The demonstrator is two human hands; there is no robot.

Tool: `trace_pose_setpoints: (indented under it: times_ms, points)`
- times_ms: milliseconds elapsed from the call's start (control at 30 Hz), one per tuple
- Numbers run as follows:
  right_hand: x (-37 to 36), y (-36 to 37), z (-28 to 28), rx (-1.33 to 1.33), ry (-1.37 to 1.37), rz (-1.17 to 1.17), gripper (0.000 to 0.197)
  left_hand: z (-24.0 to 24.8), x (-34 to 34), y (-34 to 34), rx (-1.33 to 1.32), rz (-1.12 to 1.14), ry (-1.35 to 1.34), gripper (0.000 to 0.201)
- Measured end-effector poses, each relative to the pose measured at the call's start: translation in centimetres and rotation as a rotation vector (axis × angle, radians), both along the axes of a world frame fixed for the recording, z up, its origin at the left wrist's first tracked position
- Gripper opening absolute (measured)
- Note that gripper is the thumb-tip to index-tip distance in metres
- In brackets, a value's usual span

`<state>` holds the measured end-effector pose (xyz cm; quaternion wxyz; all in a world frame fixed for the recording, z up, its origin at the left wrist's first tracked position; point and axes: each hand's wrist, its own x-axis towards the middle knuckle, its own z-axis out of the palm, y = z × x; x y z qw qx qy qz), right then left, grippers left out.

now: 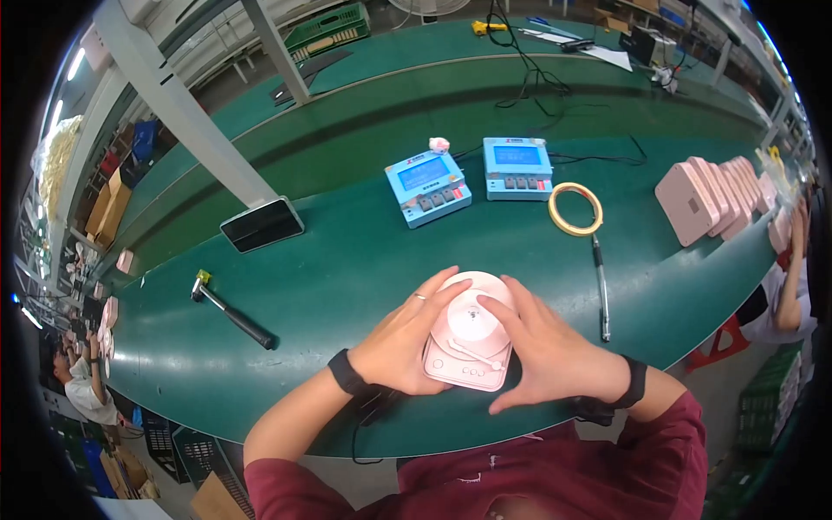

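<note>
A small pale pink record-player-shaped device (464, 374), with a round platter, a white centre and a little tone arm, is in front of me at the table's near side. My left hand (406, 342) wraps its left side, fingers reaching up over the platter's edge. On the other side, my right hand (555, 351) rests fingertips against the upper right of the platter (473, 319). Its thumb sticks out away from the device, below the right corner. The device's underside and the left fingertips beneath it are hidden.
Two blue testers with screens, one left (428, 188) and one right (517, 169), stand beyond. Rightward lie a tape roll (575, 209), a pen (601, 290) and a row of pink housings (689, 204). A hammer (232, 312) and a phone (263, 225) are left. Co-workers sit at both sides.
</note>
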<state>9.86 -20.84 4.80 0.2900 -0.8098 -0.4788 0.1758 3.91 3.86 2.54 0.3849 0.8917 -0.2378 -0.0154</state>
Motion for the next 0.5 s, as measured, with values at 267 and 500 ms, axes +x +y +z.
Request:
trace_pose_setpoints:
  times_ms: [267, 500]
  points:
    - [6.2, 2.8, -3.8, 0.300, 0.272, 0.072, 0.106, -2.7, 0.2, 1.3, -0.085, 0.313, -0.236, 0.115]
    - [6.6, 4.9, -6.3, 0.684, 1.029, -0.105, 0.086, -5.0, 0.6, 3.4, -0.714, 0.396, 0.150, 0.082]
